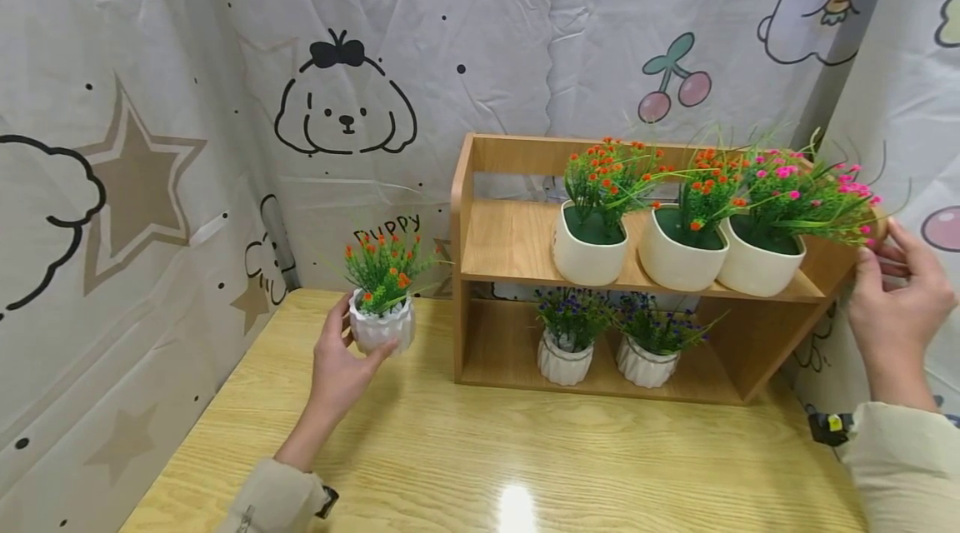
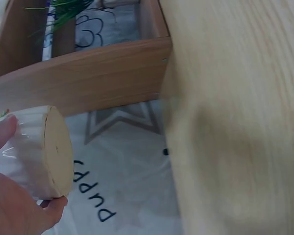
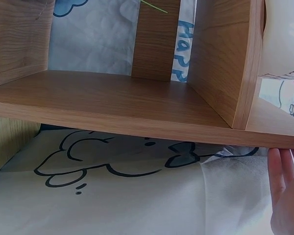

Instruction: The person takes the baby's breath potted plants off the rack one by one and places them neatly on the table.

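Note:
My left hand (image 1: 341, 371) grips a small white fluted pot (image 1: 382, 329) of orange artificial flowers (image 1: 386, 266), held left of the wooden shelf (image 1: 461, 333). In the left wrist view, thumb and fingers lie round the side of the pot (image 2: 27, 152), its flat tan base exposed. At the shelf's upper right, my right hand (image 1: 900, 291) holds the edge of the side panel (image 3: 137, 127), next to a pot of pink flowers (image 1: 761, 258). Straight fingers (image 3: 279, 171) show against the panel's outer face in the right wrist view.
Two cream pots, the left one (image 1: 591, 254) and the middle one (image 1: 682, 258), hold orange flowers on the top tier. Below stand two white fluted pots (image 1: 566, 362) with purple flowers. The shelf stands on a wood-grain table (image 1: 450, 450) before a printed curtain (image 1: 480, 58).

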A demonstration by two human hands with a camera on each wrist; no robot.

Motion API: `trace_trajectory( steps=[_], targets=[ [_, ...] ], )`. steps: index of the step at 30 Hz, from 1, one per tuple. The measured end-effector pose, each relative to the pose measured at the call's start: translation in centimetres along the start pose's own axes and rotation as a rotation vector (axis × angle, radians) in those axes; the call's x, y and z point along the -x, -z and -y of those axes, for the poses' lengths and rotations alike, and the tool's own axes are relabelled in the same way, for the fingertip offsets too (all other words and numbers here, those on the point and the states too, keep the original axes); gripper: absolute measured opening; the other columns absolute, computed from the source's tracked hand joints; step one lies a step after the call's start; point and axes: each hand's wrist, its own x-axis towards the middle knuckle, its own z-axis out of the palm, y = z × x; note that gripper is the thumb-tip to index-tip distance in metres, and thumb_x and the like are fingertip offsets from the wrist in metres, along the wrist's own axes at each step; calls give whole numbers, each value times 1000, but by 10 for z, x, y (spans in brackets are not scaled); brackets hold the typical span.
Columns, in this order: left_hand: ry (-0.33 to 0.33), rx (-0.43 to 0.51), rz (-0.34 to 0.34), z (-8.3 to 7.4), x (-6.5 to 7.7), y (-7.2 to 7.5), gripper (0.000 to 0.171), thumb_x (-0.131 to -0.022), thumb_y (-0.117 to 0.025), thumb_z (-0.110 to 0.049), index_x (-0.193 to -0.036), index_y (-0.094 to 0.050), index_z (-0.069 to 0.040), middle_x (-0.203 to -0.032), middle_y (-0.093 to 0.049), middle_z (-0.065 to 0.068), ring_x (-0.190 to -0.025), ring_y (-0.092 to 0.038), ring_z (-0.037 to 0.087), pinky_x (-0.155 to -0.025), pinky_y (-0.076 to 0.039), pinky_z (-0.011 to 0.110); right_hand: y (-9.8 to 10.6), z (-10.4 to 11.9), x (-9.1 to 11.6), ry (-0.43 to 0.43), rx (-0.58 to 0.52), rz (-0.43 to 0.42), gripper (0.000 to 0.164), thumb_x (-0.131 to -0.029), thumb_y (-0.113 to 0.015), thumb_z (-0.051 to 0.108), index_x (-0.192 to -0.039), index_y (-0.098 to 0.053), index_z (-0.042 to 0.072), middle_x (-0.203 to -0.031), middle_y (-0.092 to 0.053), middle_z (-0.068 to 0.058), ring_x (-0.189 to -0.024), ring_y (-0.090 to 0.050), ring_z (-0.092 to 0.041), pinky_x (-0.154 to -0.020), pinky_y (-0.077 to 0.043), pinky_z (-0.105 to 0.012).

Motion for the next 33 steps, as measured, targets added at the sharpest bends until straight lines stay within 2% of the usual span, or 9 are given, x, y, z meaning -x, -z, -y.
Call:
trace_trajectory(
  steps=[5,11,19,27,33],
  targets=[
    [74,-10,61,12,-2,-5,103,-80,-91,-13,-161,-28,-2,-160,-39,22,-139,-47,44,-114,-46,56,-1,1,0,4,12,-1,38,-103,-62,20,-137,-65,36,-105,-57,34,-83,-49,24,-80,-45,0],
    [130,-11,105,22,-3,-14,102,-80,-89,-9,-161,-27,-2,-160,-37,23,-141,-45,44,-116,-44,54,-2,1,-1,2,-6,-3,38,-102,-63,19,-136,-66,34,-102,-55,37,-82,-50,24,-77,-44,1],
    [164,-3,150,31,-1,-22,100,-81,-89,-7,-161,-28,-3,-159,-38,22,-143,-43,44,-117,-43,55,-2,-1,0,-18,25,0,37,-103,-62,21,-138,-65,35,-109,-63,28,-83,-50,24,-78,-43,0],
    [168,-14,174,39,0,-22,100,-81,-89,-8,-159,-29,1,-155,-41,25,-139,-46,45,-115,-45,56,-2,-3,-1,-21,-9,-9,38,-102,-63,18,-136,-66,33,-103,-58,35,-82,-51,23,-77,-43,0],
    [209,-25,215,45,4,-23,97,-82,-88,-9,-159,-29,1,-154,-43,27,-139,-47,48,-114,-45,58,-2,-4,-3,-23,-51,-16,37,-100,-65,16,-135,-68,29,-99,-56,38,-82,-54,21,-76,-44,1]
  ],
)
